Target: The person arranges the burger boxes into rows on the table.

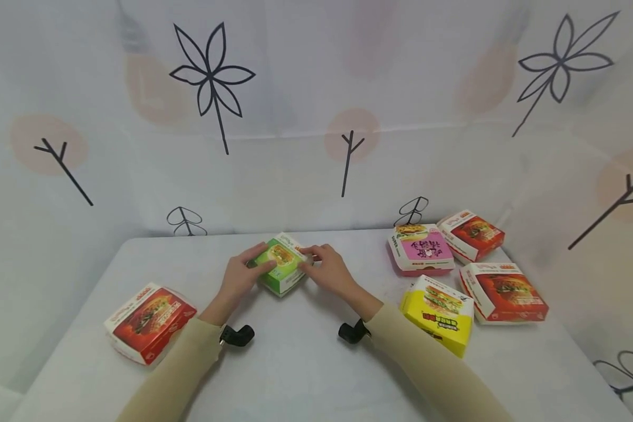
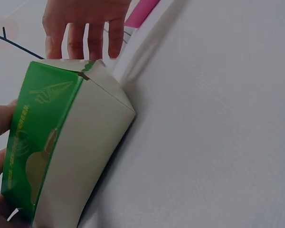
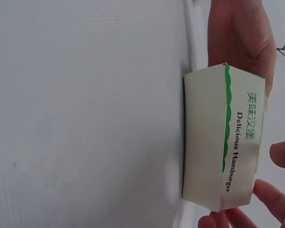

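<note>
At the far left of the white table (image 1: pixel 306 375), near its front edge, lay a red burger box (image 1: pixel 150 322), closed and apart from everything else.

The left hand (image 1: pixel 241 278) reached forward from a beige sleeve (image 1: pixel 181 366) with a black wrist mount just behind it. Its fingers curled against the left side of the green burger box (image 1: pixel 281 263), the thumb lying across the lid. In the left wrist view the fingertips of this hand showed at the picture's left edge, touching the green box's printed top.

The green burger box stood on the table slightly left of centre and toward the rear, turned cornerwise to the viewer, closed, and held between both hands. The right wrist view showed its cream side wall, printed "Delicious Hamburger" beneath a wavy green band, resting on the table surface.

The right hand (image 1: pixel 329 271) gripped the box's right side, with fingers bent over the far upper edge and the thumb toward the near side. In the left wrist view four of its fingers (image 2: pixel 80 40) hooked over the box's far corner.

To the right stood four further boxes, well apart from the hands: a pink box (image 1: pixel 421 249) at the rear, a yellow box (image 1: pixel 439 313) in front of it beside the right sleeve, a small red box (image 1: pixel 472 234) at the rear right, and a larger red box (image 1: pixel 503 292) nearest the right edge.
</note>
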Demonstrator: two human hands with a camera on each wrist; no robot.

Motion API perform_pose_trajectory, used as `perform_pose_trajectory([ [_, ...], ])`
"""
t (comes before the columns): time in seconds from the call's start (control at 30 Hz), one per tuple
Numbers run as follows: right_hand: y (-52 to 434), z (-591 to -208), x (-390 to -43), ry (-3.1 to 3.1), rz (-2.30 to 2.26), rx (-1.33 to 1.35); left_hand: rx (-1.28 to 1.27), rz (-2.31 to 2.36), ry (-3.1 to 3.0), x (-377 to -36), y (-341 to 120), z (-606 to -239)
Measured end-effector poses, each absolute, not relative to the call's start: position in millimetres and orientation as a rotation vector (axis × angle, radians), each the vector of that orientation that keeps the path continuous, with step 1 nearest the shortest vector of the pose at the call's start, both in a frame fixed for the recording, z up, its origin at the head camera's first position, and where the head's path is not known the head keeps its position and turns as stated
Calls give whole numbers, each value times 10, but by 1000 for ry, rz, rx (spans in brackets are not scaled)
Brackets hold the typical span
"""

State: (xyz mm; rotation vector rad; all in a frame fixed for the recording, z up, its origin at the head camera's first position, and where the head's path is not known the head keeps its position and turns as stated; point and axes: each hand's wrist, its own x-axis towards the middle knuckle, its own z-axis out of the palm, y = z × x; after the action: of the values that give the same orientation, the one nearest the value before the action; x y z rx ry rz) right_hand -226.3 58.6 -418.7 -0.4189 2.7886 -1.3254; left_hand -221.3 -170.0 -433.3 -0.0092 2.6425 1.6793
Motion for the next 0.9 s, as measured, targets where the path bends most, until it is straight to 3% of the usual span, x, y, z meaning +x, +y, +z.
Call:
perform_pose_trajectory([
  [0.5,647,-4136,-2451,2591,-1427,-348,18,1664,2631,-2262,-1759,-4408],
  [0.9,527,-4184,-2646,2487,-1447,-476,122,1694,2565,-2308,-1853,-4477],
])
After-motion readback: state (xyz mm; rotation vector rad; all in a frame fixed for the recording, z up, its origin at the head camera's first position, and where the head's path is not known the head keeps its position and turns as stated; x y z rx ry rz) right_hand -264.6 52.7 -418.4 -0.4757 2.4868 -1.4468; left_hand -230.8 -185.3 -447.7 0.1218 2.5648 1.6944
